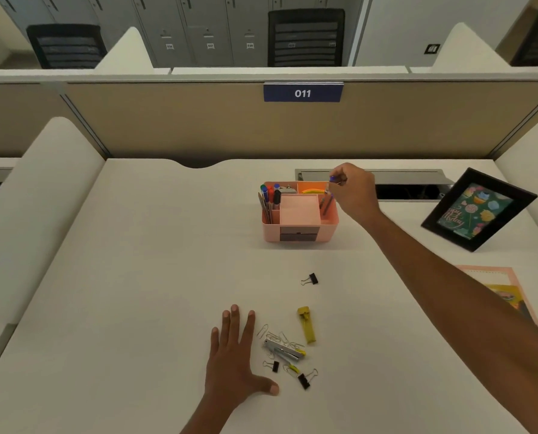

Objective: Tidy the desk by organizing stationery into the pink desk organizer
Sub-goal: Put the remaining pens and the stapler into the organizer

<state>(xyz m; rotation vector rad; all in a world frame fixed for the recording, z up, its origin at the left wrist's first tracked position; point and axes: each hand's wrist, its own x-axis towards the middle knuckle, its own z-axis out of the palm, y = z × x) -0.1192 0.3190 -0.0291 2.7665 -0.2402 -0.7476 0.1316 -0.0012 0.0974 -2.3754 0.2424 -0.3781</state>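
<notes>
The right hand [353, 192] is pinching a pen [331, 180] above the half-filled pink desk organizer [270, 231]; the left hand [233, 355] is lying spread beside unsorted binder clips [304, 379] in front.

Pink desk organizer [327, 229], upright near the far edge of the desk [136, 277], right of centre, with a dark drawer in its front wall. The left compartment holds upright markers and pencils [269, 198]; a yellow item [313, 191] lies in the orange rear compartment. A blue-capped pen [331, 183], pinched by the right hand [353, 194], is at the right compartment. Loose toward the near edge are a lone black binder clip [310, 279], a yellow case [307, 324], a silver stapler [285, 350] amid paper clips [277, 336], and two smaller binder clips [304, 380] beside it.
</notes>
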